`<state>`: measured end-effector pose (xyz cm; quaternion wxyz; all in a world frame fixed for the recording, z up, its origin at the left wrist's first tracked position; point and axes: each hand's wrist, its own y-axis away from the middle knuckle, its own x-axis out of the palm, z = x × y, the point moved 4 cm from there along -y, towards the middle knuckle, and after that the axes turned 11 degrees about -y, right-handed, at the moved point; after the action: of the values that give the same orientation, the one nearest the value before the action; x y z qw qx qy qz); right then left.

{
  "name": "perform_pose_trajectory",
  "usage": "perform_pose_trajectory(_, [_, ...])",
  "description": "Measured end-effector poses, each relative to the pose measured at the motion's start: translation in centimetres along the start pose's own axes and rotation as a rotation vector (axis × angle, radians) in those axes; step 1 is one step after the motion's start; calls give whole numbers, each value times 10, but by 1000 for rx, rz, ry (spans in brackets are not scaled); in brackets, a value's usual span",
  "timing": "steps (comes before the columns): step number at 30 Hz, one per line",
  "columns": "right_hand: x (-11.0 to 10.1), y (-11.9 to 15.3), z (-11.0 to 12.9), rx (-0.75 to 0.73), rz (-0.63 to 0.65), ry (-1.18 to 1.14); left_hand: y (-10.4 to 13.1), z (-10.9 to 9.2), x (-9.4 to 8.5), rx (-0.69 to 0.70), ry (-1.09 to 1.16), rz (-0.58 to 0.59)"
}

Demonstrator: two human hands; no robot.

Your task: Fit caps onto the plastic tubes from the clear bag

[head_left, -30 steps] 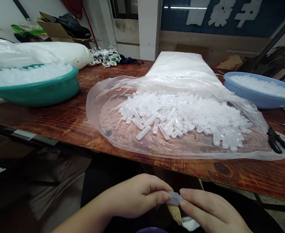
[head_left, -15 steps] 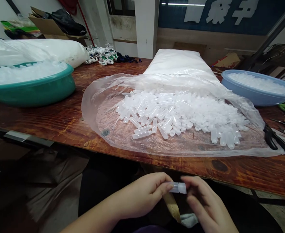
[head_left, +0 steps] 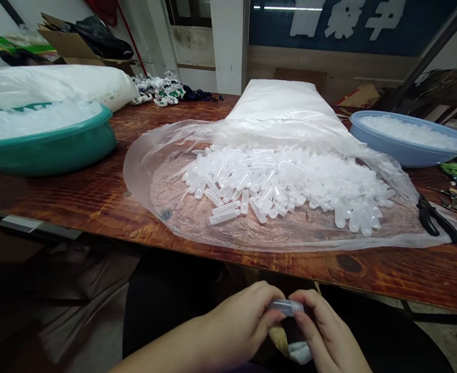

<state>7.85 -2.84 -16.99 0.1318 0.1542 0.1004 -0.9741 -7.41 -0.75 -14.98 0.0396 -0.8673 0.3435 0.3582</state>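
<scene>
Low in the view, over my lap, my left hand (head_left: 247, 324) pinches one end of a small translucent plastic tube (head_left: 285, 307). The fingers of my right hand (head_left: 322, 326) are closed on the tube's other, whiter end. Beyond the table edge, a heap of similar white tubes (head_left: 267, 176) lies on a clear plastic bag mouth (head_left: 228, 235), which spreads out from a full white sack (head_left: 279, 98). Beneath my hands hang a tan strip (head_left: 278, 338) and a pale cloth-like piece (head_left: 300, 352).
A green basin (head_left: 53, 150) of white pieces stands at the left, before another white sack (head_left: 84, 83). On the right are a blue basin (head_left: 407, 145) and black-handled pliers (head_left: 438, 220). Small white and green parts (head_left: 164, 88) lie at the back of the wooden table (head_left: 96, 207).
My right hand has moved in to the tube and closed its fingers on the whiter end, where before it was apart from it. The view has shifted slightly.
</scene>
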Motion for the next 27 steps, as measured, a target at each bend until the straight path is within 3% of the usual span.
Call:
perform_pose_trajectory(3, [5,3,-20,204,-37,-152,-2,0,9,69,-243,-35])
perform_pose_trajectory(5, [4,2,-26,250,10,-148,-5,1,15,80,-363,-20])
perform_pose_trajectory(8, [-15,-5,-12,83,16,220,-17,7,25,13,-415,45])
perform_pose_trajectory(10, [-29,-10,12,-101,6,473,-30,12,37,-35,-387,138])
perform_pose_trajectory(12, [-41,-16,38,-259,31,563,-42,15,50,-53,-373,208])
perform_pose_trajectory(14, [-53,-29,59,-350,0,576,-50,13,57,-23,-402,184])
perform_pose_trajectory(16, [-68,-51,67,-348,-132,640,-49,3,53,91,-418,109])
perform_pose_trajectory(18, [-81,-82,60,-221,-222,768,-39,-11,34,289,-377,42])
perform_pose_trajectory(19, [-87,-100,49,-60,-221,838,-31,-18,19,377,-343,-6])
perform_pose_trajectory(20, [-91,-116,37,92,-164,893,-24,-22,-1,439,-310,-93])
perform_pose_trajectory(21, [-94,-130,29,153,-156,912,-18,-23,-26,430,-305,-264])
perform_pose_trajectory(23, [-94,-151,15,225,-118,931,-8,-16,-75,303,-397,-611])
perform_pose_trajectory(24, [-92,-157,11,227,-112,932,-7,-9,-94,182,-503,-698])
perform_pose_trajectory(25, [-90,-160,8,232,-104,935,-8,-1,-109,41,-615,-720])
perform_pose_trajectory(27, [-85,-162,4,238,-95,941,-15,17,-126,-196,-783,-623])
